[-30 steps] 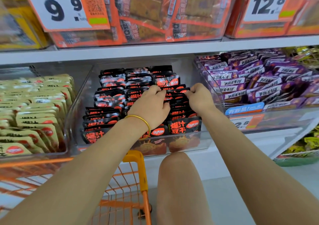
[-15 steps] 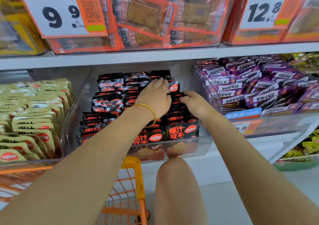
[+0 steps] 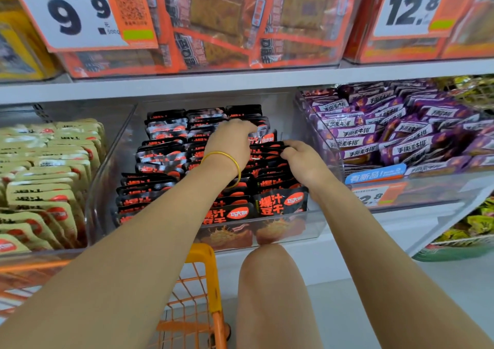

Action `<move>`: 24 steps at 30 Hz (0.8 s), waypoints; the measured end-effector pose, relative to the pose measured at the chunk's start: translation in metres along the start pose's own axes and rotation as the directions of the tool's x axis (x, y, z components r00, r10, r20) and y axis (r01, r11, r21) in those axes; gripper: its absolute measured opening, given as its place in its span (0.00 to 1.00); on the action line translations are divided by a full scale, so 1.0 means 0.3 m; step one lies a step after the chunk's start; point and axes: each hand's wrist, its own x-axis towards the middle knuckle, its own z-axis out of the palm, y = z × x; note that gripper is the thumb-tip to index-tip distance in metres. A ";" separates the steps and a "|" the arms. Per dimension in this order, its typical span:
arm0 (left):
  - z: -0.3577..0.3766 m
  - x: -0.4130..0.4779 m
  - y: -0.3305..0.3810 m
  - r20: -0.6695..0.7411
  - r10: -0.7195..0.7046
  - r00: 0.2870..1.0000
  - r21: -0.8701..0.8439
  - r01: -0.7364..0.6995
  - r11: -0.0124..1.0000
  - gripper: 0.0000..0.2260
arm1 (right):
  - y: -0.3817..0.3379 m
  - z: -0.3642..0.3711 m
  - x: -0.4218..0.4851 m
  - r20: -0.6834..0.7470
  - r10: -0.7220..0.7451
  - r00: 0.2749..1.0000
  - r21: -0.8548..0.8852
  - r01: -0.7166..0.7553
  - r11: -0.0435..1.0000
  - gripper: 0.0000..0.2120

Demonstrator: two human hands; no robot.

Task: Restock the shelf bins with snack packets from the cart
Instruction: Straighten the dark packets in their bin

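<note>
Over the middle bin (image 3: 112, 166), your left hand (image 3: 231, 148) hooks curled fingers (image 3: 247, 128) behind the black packets (image 3: 165, 134) while your right hand (image 3: 304, 161) pinches their tops. You're probably squaring that row upright to free room.

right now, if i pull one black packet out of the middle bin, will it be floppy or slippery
Probably light and floppy: the black packets are thin flat pouches, one crinkling by the left hand. Likely slippery; the film shows glare. Packed upright in rows in the clear bin, neighbours may lean over.

Head view: forward-down, close over middle shelf bin (image 3: 316, 223).
</note>
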 end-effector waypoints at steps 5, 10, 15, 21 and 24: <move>-0.008 0.014 0.020 0.032 -0.016 0.999 0.163 0.011 0.986 0.22 | 0.007 0.005 -0.001 -0.002 -0.018 1.000 -0.024 0.018 1.000 0.19; -0.023 0.041 0.051 0.039 -0.030 0.999 0.174 0.023 0.985 0.17 | 0.007 0.004 -0.009 -0.017 -0.059 0.998 -0.017 0.059 0.998 0.15; -0.017 0.063 0.078 0.058 -0.046 0.997 0.326 0.025 0.945 0.15 | 0.005 -0.001 -0.018 -0.020 -0.074 0.997 -0.002 0.074 0.997 0.15; -0.035 0.022 0.044 0.074 -0.037 0.997 0.167 0.024 0.986 0.19 | 0.005 -0.015 -0.020 0.028 -0.012 1.000 0.043 0.011 0.999 0.16; -0.023 -0.039 0.024 0.026 0.037 0.999 0.171 -0.041 0.984 0.19 | 0.021 -0.026 -0.022 0.062 0.051 0.997 0.146 -0.060 0.988 0.15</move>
